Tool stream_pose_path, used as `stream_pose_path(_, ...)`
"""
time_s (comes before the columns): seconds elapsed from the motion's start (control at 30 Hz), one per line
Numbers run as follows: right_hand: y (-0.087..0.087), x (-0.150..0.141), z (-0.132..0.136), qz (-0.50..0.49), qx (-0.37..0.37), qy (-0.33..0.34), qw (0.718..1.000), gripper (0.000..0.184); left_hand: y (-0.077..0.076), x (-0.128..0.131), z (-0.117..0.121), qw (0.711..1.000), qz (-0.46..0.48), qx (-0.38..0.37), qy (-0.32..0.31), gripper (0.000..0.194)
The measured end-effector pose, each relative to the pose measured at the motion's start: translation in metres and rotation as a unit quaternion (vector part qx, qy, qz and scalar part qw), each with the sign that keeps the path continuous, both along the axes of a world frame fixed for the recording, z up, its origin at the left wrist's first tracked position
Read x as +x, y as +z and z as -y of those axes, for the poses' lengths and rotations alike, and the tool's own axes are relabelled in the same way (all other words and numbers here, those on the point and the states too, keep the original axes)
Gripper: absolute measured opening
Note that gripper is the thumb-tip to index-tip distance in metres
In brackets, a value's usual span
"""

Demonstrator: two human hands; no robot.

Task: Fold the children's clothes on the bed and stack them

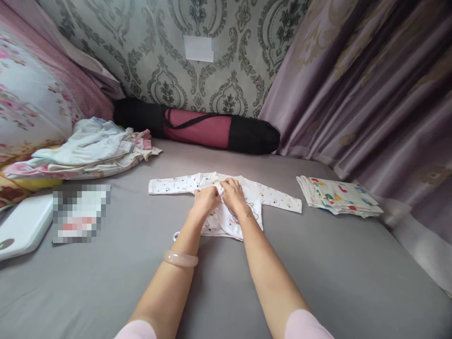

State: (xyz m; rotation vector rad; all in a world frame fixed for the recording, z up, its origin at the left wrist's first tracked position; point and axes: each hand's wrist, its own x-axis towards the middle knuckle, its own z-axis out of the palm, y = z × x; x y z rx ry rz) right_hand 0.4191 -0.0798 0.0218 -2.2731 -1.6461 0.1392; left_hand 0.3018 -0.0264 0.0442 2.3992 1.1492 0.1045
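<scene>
A small white baby shirt point(247, 188) lies spread out on the grey bed sheet, its printed long sleeves stretched to both sides. Part of a line-drawn figure and some red lettering shows on its front, half covered by my right forearm. My left hand point(207, 198) is closed on the cloth at the upper middle of the shirt. Right beside it, my right hand point(232, 192) has its fingers curled down onto the same front, pinching the fabric near the neckline. The fingertips are partly hidden. A white loop, perhaps a tie, sticks out by my left wrist.
Folded cloths with colourful prints point(341, 195) lie to the right. At left are a heap of baby clothes point(95, 146), a white device point(26, 226) and a blurred-out packet point(81, 214). A long black and red bag point(197, 127) rests against the wall; curtains point(335, 94) hang at right.
</scene>
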Motion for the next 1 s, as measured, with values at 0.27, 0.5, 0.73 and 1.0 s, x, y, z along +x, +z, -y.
stream_pose_path(0.27, -0.007, 0.018, 0.004, -0.034, -0.003, -0.127, 0.991, 0.057, 0.003, -0.001, 0.000, 1.000, 0.010, -0.002, 0.018, 0.017)
stream_pose_path(0.5, -0.012, 0.024, 0.004, -0.074, -0.046, -0.146, 0.985, 0.064, 0.003, -0.001, -0.001, 1.000, 0.008, -0.006, 0.013, 0.018)
stream_pose_path(0.73, -0.009, 0.017, 0.006, -0.052, -0.063, -0.145, 0.986, 0.064, -0.004, -0.002, -0.008, 0.999, -0.032, 0.015, -0.023, 0.021)
stream_pose_path(1.0, 0.000, -0.010, -0.004, -0.025, -0.021, 0.056, 0.998, 0.054, 0.001, -0.010, -0.016, 0.998, 0.005, 0.054, 0.036, 0.027)
